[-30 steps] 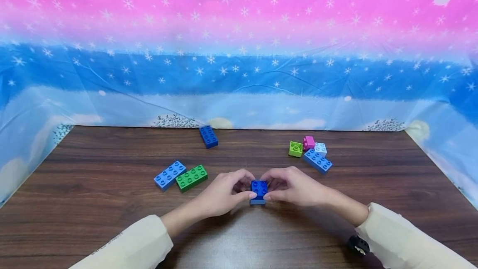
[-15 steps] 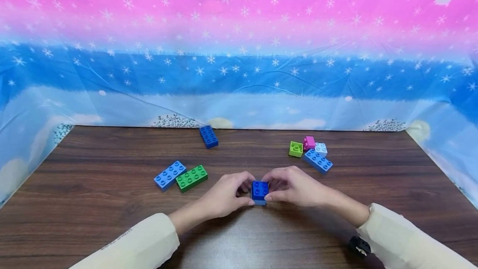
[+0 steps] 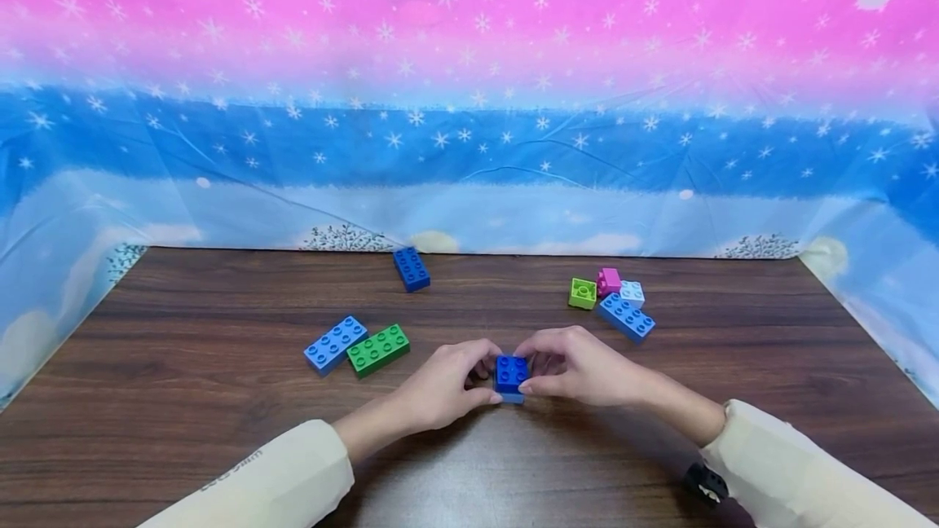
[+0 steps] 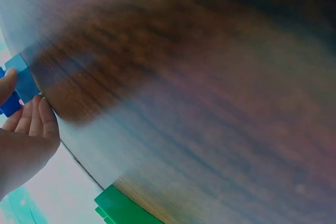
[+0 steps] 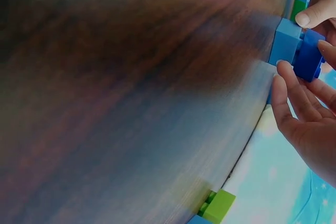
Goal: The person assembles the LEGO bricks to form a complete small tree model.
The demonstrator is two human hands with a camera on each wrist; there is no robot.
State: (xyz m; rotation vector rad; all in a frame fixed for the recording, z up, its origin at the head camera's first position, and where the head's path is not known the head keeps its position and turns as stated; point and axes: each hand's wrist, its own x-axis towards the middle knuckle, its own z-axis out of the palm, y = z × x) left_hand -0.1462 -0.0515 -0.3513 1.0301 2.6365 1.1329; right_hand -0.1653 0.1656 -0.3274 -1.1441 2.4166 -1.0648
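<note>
- Hands: left hand sits at the bricks' nine o'clock, thumb and fingers curled, pinching the lower light-blue brick; right hand, at three, pinches the upper dark-blue brick.
- Lower brick, towards six o'clock on my head feed: I judge it light, stiff, sturdy; I'd hold its flat sides.
- Upper brick: likely smooth, slightly slippery; I'd pinch opposite faces.
- Lettering on left sleeve: unreadable; I see no brand.

Smooth plastic stacked bricks — glossy wood-grain table, creased cloth backdrop.
</note>
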